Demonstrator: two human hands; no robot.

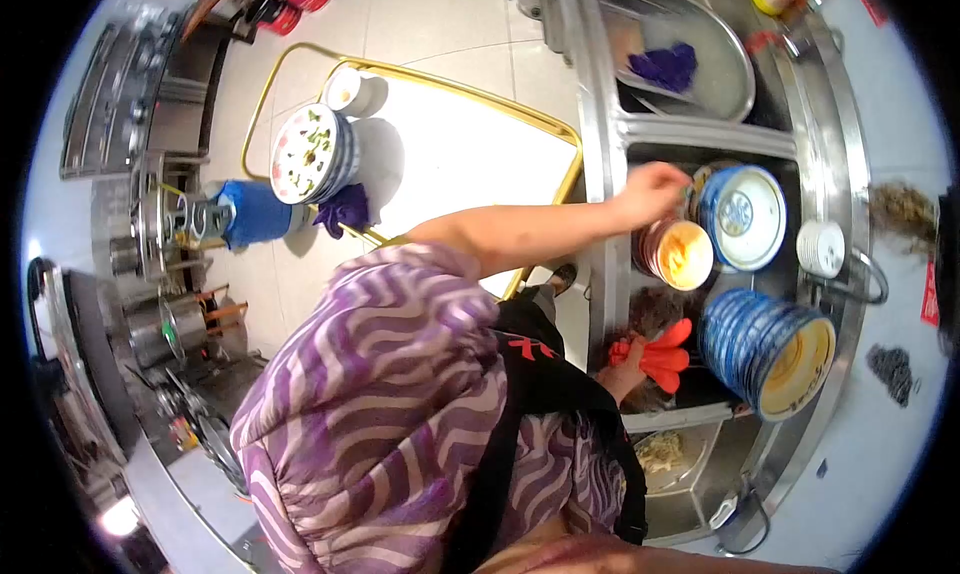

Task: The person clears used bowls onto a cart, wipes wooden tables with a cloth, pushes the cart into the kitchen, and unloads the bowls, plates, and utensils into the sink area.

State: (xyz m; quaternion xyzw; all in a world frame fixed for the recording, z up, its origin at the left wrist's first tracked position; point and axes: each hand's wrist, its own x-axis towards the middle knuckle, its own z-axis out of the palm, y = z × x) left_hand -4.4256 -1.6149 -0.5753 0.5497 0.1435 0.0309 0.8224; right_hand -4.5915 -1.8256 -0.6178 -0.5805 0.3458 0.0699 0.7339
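My left hand (653, 196) reaches over the sink with curled fingers, close to a stack of small bowls (684, 255) holding orange scraps. Its fingertips are blurred, and what they hold, if anything, cannot be made out. Lower in the view, my right hand (622, 364) grips an orange-red rubber glove (664, 356) whose fingers spread outward. Beyond my hands stand large blue-and-white bowls (743, 218) and a taller, tilted stack of blue-patterned bowls (768, 354) with a stained top bowl.
Above the middle basin is another with a metal tub (725, 64) and purple cloth (664, 68). Small white dishes (821, 249) rest on the far ledge. Left, a gold-rimmed white cart (470, 154) carries stacked bowls (307, 154) with green scraps. A blue gas cylinder (250, 214) stands behind.
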